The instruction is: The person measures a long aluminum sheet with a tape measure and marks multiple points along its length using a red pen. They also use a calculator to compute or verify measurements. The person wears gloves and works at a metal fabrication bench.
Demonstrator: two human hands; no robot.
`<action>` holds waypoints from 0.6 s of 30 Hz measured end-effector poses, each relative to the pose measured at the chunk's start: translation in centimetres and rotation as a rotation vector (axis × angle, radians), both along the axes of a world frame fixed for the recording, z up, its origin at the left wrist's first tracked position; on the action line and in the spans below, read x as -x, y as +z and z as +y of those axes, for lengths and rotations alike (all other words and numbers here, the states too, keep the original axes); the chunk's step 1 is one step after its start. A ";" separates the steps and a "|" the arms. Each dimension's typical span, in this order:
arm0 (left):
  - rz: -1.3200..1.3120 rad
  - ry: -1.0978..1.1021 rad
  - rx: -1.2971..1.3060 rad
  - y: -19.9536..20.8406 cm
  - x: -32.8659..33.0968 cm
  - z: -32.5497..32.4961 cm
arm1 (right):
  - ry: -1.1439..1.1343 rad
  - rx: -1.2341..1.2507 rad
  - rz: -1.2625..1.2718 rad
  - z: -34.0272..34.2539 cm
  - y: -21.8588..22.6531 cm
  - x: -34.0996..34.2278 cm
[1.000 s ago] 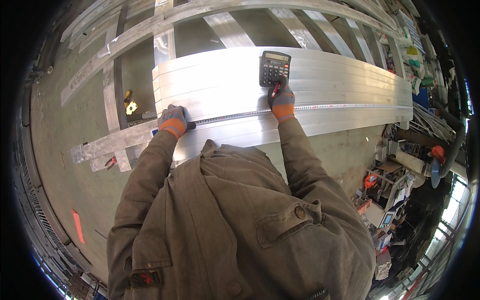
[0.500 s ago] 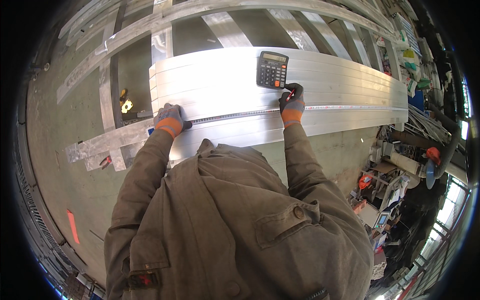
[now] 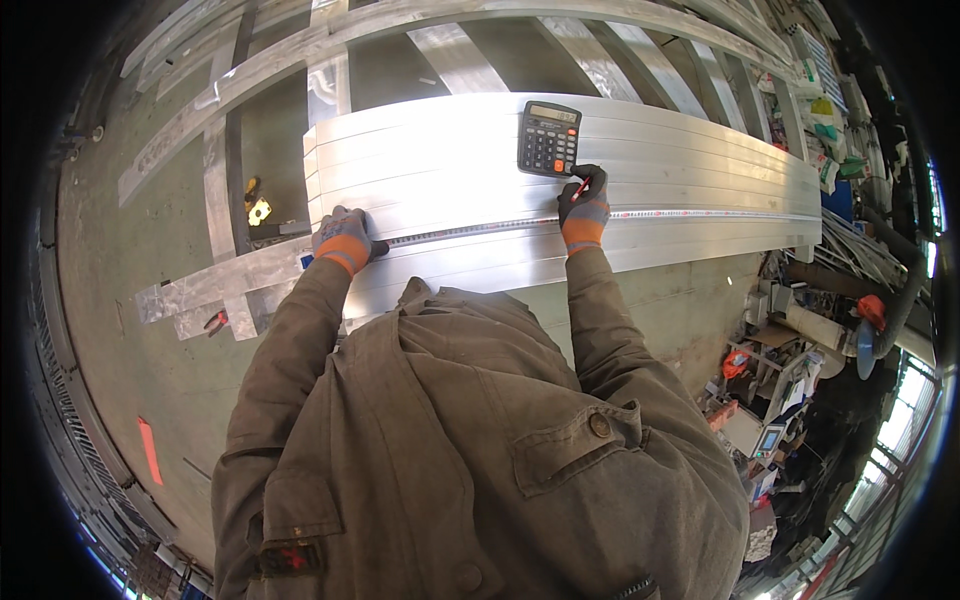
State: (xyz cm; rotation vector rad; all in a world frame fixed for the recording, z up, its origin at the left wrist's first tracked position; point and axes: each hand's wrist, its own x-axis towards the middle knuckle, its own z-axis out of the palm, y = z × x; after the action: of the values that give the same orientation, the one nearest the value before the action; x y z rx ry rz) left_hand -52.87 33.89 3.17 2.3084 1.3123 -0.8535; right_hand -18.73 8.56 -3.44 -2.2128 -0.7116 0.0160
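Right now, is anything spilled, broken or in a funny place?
Nothing looks spilled or broken around the calculator and the tape. One thing looks a bit odd: a red strip lies by itself on the floor at the lower left, as if dropped. It might belong there, though.

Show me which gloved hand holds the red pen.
The right hand, just below the calculator in the picture: the red pen shows in its grip. The left hand, at the visible left end of the measuring tape, shows no pen.
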 end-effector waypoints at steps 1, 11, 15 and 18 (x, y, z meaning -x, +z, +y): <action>-0.010 0.001 -0.008 -0.1 0.1 0.0 | 0.007 -0.013 -0.031 0.1 0.1 0.0; -0.060 0.027 -0.004 -0.6 0.4 -0.1 | 0.008 -0.051 0.035 0.6 -0.2 -0.1; -0.046 0.026 0.012 -0.6 0.4 0.1 | 0.028 -0.065 -0.051 0.5 -0.5 -0.3; -0.052 0.026 0.008 -0.6 0.4 0.1 | 0.015 -0.046 -0.042 0.5 -0.5 -0.4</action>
State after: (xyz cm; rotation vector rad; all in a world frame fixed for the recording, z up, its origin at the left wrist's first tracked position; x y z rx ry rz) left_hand -53.24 34.01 2.53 2.2864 1.3112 -0.7838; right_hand -18.36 9.08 -3.97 -2.1695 -0.7449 -0.0393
